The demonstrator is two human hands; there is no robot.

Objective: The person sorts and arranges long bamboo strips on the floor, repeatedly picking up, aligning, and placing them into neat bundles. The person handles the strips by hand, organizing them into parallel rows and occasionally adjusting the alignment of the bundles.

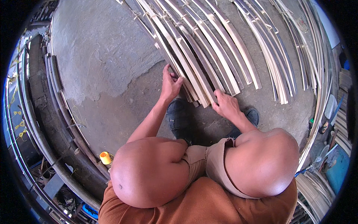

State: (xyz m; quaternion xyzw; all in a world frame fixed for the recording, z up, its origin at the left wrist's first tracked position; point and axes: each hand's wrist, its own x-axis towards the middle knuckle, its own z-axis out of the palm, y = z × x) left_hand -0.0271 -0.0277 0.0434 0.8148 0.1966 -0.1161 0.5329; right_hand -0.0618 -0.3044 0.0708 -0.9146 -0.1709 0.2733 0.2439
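Long, pale wooden strips (201,56), some with dark faces, lie side by side on the concrete floor in front of my feet. Thin ties cross them toward the far end. My left hand (171,85) is at the left edge of this group, its fingers curled against the outermost strip and its thumb over it. At the near ends, my right hand (226,106) has its fingers bent round the end of a strip. The undersides of the fingers are hidden. Both hands are close to my dark shoes (176,118), between my bent knees.
More strips lie in a tied group (274,59) to the right, with others along the far right edge. Long poles (59,89) run down the left side. A yellow cup-like container (106,158) stands beside them. The concrete floor (100,48) has a rough, cracked patch.
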